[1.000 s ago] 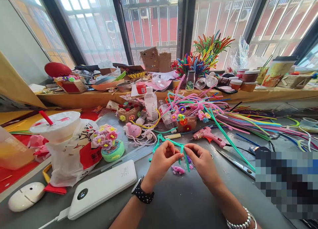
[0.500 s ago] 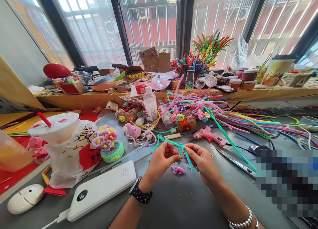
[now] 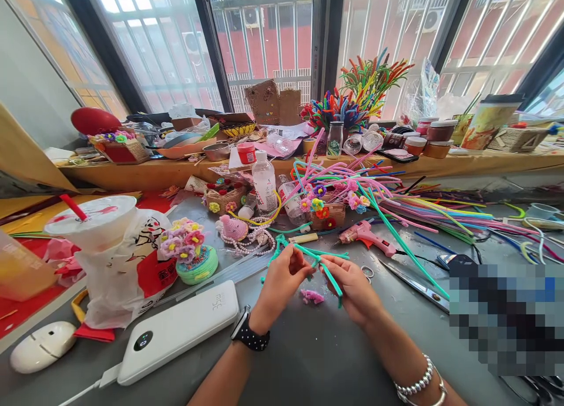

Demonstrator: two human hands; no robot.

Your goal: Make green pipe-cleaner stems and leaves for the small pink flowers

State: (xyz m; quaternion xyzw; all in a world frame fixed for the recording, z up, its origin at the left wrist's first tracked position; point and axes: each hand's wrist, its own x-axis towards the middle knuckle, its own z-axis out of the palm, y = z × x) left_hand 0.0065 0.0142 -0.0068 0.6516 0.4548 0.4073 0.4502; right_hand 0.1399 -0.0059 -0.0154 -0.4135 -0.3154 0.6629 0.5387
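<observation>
Both hands pinch a shape bent from teal pipe cleaners above the grey table. My left hand, with a watch at the wrist, has its fingertips closed on the left part of the shape. My right hand grips it near the crossing, where one stem points down toward me and another sticks out to the right. A looped teal end stands up beyond the left hand. Below the hands lies a small pink fuzzy piece. The fingers hide part of the crossing.
To the right lie a pink glue gun, scissors and loose pipe cleaners. A power bank, a lidded cup and a fuzzy flower pot stand left. A water bottle stands behind.
The teal shape has turned in my fingers; a stem now sticks out to the right. My right hand has rotated slightly, and the view has shifted a little.
</observation>
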